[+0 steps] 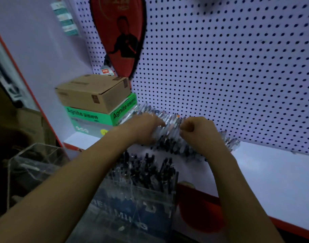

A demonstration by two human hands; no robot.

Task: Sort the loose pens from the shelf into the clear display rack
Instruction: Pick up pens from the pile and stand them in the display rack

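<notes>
A long heap of loose pens [169,135] with clear barrels and dark tips lies on the white shelf [266,174] against the pegboard. My left hand [146,128] rests on the heap's left part, fingers curled into the pens. My right hand [195,130] sits on the heap just to the right, fingers curled and pinching at pens near its top. In front of the shelf stands the clear display rack [141,193], its compartments holding several dark-capped pens upright.
A brown cardboard box [92,92] sits on a green box [97,120] at the shelf's left end. A red racket cover [118,35] hangs on the pegboard [229,67]. Another clear acrylic bin [34,163] stands at the lower left. The shelf has a red front edge [290,225].
</notes>
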